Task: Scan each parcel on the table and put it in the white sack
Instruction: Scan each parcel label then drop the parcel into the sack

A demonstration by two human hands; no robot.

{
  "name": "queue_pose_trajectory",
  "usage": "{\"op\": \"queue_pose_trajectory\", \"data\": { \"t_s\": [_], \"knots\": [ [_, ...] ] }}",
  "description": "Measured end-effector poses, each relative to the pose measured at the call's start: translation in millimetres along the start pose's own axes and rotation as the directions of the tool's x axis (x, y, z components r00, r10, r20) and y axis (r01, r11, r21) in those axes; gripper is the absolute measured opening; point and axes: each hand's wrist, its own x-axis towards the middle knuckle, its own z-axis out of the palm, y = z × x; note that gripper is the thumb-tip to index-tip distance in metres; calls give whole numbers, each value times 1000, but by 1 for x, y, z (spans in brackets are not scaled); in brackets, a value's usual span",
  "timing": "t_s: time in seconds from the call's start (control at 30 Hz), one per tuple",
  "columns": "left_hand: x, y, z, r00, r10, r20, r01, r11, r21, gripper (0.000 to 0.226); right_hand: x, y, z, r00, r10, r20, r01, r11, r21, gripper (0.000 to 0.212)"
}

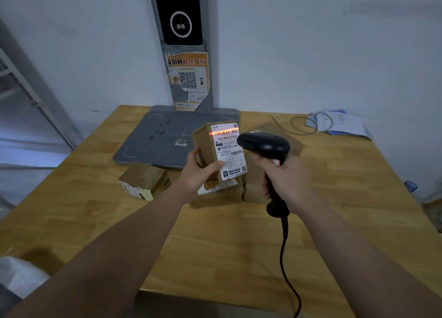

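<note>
A white sack (16, 276) showed off the table's (83, 222) lower left edge. A box (143, 180) lay further in. The left hand (198, 171) gripped a parcel (207, 145) above the table, its label (230, 152) facing the scanner (264, 144), which the right hand (284, 181) clasped by the handle. The red beam (211, 133) crossed the top barcode (227, 133); a tilt or shake could likely spoil the read. The label read "502-602-12-815" and "602-12"; the poster (189, 78) behind read "身份码取件指引".

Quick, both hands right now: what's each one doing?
Left hand: grips the cardboard parcel, label facing the scanner.
Right hand: grips the black barcode scanner, its red line on the label's barcode.
</note>
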Motion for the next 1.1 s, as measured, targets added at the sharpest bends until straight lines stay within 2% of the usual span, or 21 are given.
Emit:
{"op": "queue_pose_trajectory", "data": {
  "t_s": [0.4,0.53,0.67,0.87,1.0,1.1],
  "knots": [
    [-7,3,11,999,4,-50,-5,1000,-21,93,-5,8,-12,1000,2,-17,-1,997,83,39],
    [-25,5,9,997,16,-76,-21,998,-61,90,-6,13,-5,999,-3,45,-2,992,129,36],
    [-57,-3,-8,986,15,-168,-41,988,-152,80,-9,23,24,978,-43,203,7,985,174,40],
    [-126,-48,-77,942,-67,-328,-5,976,-216,71,-44,40,104,869,-69,491,-17,985,169,33],
    [-181,-89,-145,870,-143,-472,36,973,-228,61,-87,58,169,760,-24,649,-75,989,125,28],
    [-224,-128,-194,814,-195,-547,80,971,-226,68,-123,77,218,691,34,722,-124,990,72,19]
  ]
}}
